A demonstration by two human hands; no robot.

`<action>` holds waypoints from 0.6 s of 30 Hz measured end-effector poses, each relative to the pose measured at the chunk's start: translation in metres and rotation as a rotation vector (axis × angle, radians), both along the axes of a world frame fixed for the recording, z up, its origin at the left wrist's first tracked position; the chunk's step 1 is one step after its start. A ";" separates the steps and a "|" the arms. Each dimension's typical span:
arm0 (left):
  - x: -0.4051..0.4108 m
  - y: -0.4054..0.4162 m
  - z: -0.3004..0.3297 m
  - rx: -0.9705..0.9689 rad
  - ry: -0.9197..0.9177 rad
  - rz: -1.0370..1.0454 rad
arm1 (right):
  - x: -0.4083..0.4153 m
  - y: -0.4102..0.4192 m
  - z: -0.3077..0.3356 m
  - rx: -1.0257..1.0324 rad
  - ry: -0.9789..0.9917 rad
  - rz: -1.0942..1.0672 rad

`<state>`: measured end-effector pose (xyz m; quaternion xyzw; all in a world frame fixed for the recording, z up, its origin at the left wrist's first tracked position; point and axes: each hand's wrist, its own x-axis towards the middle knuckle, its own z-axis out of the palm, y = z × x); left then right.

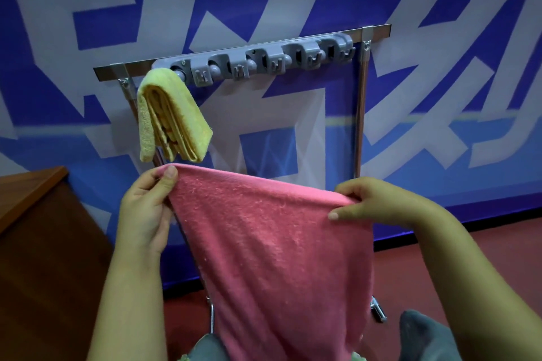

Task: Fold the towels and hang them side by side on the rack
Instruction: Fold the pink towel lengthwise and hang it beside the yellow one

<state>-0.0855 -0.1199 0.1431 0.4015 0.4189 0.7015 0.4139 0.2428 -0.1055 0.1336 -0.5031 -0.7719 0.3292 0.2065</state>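
A pink towel hangs stretched between my two hands in front of the rack. My left hand pinches its upper left corner with the thumb on top. My right hand grips the upper right edge, fingers curled over the cloth. A folded yellow towel hangs from the left end of the grey clip bar on the metal rack. The other clips on the bar hold nothing.
A brown wooden cabinet stands at the left. Behind the rack is a blue and white patterned wall. The floor is reddish. My grey-clad knees show at the bottom.
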 end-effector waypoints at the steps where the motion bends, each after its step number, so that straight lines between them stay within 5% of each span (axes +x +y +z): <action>1: -0.005 0.000 0.000 -0.005 -0.010 0.013 | 0.008 0.002 -0.003 0.012 0.014 -0.052; 4: -0.019 0.001 -0.002 -0.009 -0.061 0.041 | 0.030 0.005 -0.009 0.047 0.129 -0.177; 12: -0.022 -0.003 -0.005 -0.063 -0.126 0.054 | 0.035 0.003 -0.024 -0.153 0.976 -0.175; 18: -0.022 0.000 -0.017 -0.137 -0.214 0.019 | 0.026 0.008 -0.031 -0.384 1.285 -0.196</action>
